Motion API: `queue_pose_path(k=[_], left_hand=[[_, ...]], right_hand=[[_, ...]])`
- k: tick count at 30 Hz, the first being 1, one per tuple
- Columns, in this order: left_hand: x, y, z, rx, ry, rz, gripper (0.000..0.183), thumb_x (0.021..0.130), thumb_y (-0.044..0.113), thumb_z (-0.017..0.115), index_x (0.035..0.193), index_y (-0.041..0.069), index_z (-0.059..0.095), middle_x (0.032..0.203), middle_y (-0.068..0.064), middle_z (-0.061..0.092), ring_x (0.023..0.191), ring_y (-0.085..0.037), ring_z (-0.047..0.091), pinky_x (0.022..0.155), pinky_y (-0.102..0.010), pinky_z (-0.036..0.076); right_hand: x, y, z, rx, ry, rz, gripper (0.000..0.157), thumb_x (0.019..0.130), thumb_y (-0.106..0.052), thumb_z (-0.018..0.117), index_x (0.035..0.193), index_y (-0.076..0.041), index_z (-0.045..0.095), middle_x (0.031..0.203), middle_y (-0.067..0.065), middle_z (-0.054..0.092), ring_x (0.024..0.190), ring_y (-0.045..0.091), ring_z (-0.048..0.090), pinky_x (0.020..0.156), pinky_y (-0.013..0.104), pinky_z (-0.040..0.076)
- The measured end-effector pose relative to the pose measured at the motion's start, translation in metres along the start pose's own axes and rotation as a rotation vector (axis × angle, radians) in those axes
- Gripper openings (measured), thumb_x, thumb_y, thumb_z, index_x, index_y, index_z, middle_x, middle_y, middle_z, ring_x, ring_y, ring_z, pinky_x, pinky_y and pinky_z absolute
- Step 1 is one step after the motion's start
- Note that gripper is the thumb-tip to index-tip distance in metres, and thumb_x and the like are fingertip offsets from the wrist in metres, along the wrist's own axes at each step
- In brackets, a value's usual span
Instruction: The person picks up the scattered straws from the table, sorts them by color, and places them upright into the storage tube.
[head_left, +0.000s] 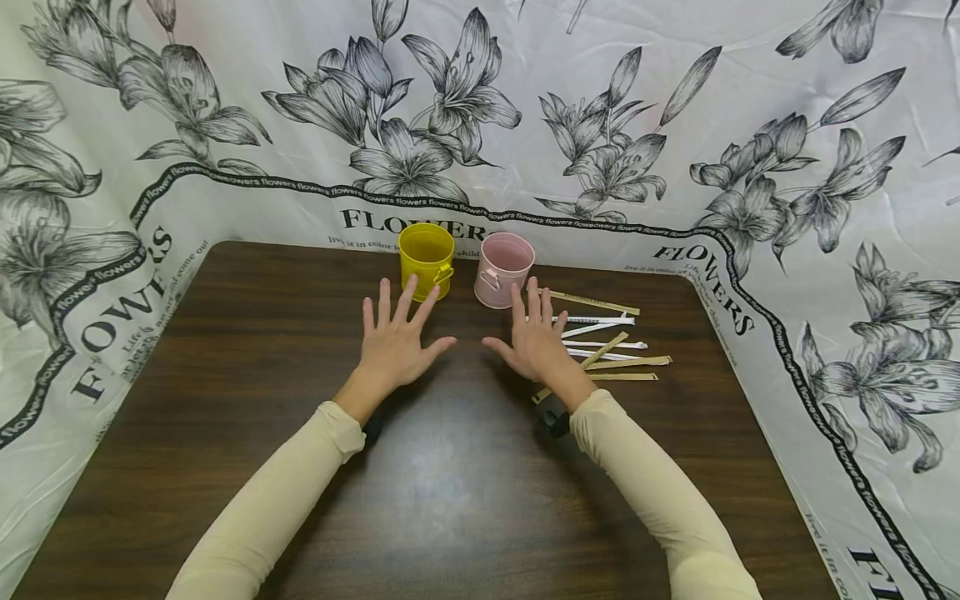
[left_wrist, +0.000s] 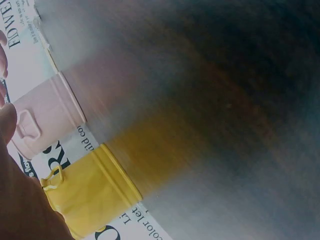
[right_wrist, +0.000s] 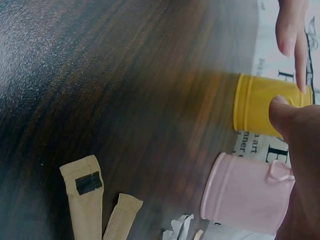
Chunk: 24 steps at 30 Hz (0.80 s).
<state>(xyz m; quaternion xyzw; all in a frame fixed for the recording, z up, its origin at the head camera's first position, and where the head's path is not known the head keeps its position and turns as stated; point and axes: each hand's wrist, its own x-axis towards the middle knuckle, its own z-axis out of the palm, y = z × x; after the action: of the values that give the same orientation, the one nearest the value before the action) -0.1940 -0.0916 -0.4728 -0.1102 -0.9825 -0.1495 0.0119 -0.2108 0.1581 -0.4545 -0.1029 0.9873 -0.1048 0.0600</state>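
Note:
Both hands are spread over the dark wooden table with straight fingers, holding nothing. In the head view the left hand (head_left: 397,343) is just in front of a yellow bucket (head_left: 426,254) with small side handles. The right hand (head_left: 536,340) is near a pink bucket (head_left: 506,268) of the same shape. Beside and partly behind the right hand lie several thin paper-wrapped sticks, some brown (head_left: 633,362) and some white (head_left: 611,345). The left wrist view shows the yellow bucket (left_wrist: 95,192) and pink bucket (left_wrist: 50,115) upright, side by side with a small gap.
The dark table (head_left: 225,400) reaches toward the viewer. A white cloth (head_left: 585,75) printed with flowers hangs along its back and sides, close behind both buckets. A brown wrapper end (right_wrist: 82,185) with a dark patch shows in the right wrist view.

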Motion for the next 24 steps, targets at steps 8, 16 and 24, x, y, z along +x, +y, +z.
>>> queue_pose_path(k=[8,16,24], left_hand=[[-0.001,0.001,-0.002,-0.023,-0.004,0.004,0.088,0.094,0.075,0.045,0.164,0.039,0.008,0.174,0.0,-0.011,0.158,-0.042,-0.018,0.123,-0.07,-0.007],[0.0,-0.001,-0.002,-0.013,0.002,0.01,0.088,0.093,0.077,0.044,0.164,0.039,0.006,0.174,0.0,-0.011,0.158,-0.043,-0.016,0.123,-0.07,-0.006],[0.005,0.0,-0.006,-0.02,0.023,0.027,0.088,0.094,0.075,0.044,0.164,0.04,0.003,0.174,-0.002,-0.009,0.158,-0.043,-0.015,0.123,-0.07,-0.007]], right_hand=[[-0.002,-0.001,-0.002,-0.032,-0.017,0.002,0.106,0.096,-0.068,0.053,0.164,-0.018,-0.011,0.17,0.016,-0.022,0.158,0.043,-0.012,0.117,0.079,0.008],[-0.005,0.0,-0.004,-0.046,-0.012,0.01,0.106,0.096,-0.068,0.052,0.164,-0.016,-0.009,0.171,0.017,-0.018,0.158,0.045,-0.008,0.117,0.08,0.009],[-0.012,0.015,-0.006,-0.012,0.013,0.023,0.102,0.097,-0.064,0.053,0.165,-0.015,-0.006,0.172,0.017,-0.011,0.159,0.043,-0.005,0.119,0.077,0.008]])
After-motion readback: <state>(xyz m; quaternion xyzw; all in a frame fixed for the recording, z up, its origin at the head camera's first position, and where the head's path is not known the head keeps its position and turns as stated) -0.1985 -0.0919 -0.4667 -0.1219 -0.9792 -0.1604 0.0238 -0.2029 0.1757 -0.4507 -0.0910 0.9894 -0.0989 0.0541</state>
